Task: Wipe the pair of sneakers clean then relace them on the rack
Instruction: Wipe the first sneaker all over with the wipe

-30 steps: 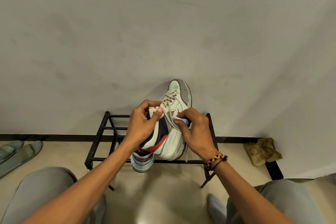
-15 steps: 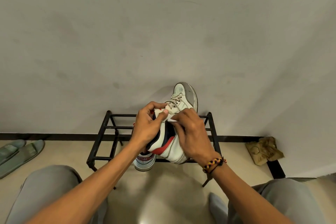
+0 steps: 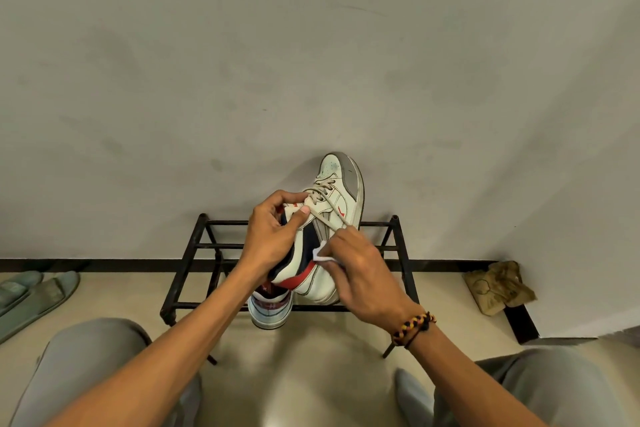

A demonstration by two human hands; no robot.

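While tilted toe-up over the front rail of the rack (image 3: 194,246), sneaker (image 3: 341,198) with long axis running away toward the wall. Left hand (image 3: 273,243) curled round collar and tongue; right hand (image 3: 360,274), nearer the side panel, pinching a white wipe (image 3: 322,255) against it. White leather, grey toe, red and navy trim, laces partly threaded.

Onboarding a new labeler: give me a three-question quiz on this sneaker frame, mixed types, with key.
1. True or false: the left hand grips the sneaker at its collar.
2. What does the right hand pinch against the sneaker's side? A) white wipe B) brush C) sponge
3. Fill in: a second sneaker sits at the front edge of the black ____.

Key: 1 true; 2 A; 3 rack.
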